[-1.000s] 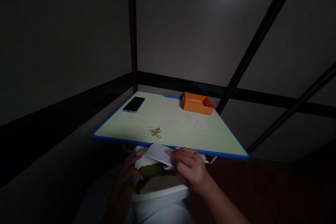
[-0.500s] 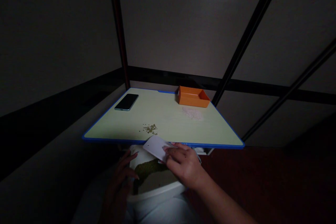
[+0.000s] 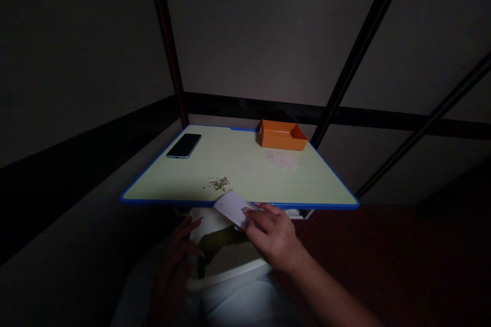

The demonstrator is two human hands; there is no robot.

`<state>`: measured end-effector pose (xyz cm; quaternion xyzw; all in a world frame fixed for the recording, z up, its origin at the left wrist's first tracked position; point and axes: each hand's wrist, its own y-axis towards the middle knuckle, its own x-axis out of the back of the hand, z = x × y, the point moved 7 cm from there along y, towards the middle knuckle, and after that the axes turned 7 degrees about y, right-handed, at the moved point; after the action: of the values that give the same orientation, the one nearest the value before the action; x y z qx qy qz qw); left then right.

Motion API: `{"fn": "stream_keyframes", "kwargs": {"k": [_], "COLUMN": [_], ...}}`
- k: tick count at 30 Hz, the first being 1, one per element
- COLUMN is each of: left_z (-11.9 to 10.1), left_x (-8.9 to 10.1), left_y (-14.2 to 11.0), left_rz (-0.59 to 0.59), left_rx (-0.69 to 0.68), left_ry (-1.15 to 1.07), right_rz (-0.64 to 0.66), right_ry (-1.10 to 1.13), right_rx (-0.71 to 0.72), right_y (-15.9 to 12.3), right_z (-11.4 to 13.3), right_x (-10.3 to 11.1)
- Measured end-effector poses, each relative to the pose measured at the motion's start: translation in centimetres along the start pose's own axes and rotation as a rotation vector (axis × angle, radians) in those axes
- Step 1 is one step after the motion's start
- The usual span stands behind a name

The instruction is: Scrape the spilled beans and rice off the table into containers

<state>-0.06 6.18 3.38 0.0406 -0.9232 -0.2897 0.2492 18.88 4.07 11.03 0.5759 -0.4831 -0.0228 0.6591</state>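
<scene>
In the head view, my right hand [image 3: 274, 235] pinches a flat white card [image 3: 230, 207] with a small hole near its corner. The card is tilted at the table's front edge, just below a small scatter of greenish grains [image 3: 220, 183]. Under it, a white container [image 3: 226, 277] sits at my lap, with a mass of small green grains [image 3: 218, 240] inside. My left hand [image 3: 179, 253] grips the container's left side, fingertips over its rim. The card and my right hand hide part of the container's far right side.
The pale table [image 3: 245, 163] has a blue edge. A phone [image 3: 184, 145] lies at its back left. At the back right stands an orange open box [image 3: 282, 142], with a patch of pale pinkish grains [image 3: 282, 160] in front of it. Panelled walls rise behind.
My right hand and the card have shifted slightly to the right and up in the view. The camera view has tilted a little. My left hand stays on the container.
</scene>
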Motion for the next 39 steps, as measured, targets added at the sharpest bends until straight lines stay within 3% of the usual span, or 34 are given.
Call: {"fn": "stream_keyframes", "kwargs": {"k": [39], "left_z": [-0.20], "left_x": [0.02], "left_y": [0.13], "left_rz": [0.001], "left_rx": [0.005], "left_ry": [0.009], "right_rz": [0.008], "right_ry": [0.034], "right_rx": [-0.043], "right_y": [0.22], "right_z": [-0.41], "right_x": [-0.41]}}
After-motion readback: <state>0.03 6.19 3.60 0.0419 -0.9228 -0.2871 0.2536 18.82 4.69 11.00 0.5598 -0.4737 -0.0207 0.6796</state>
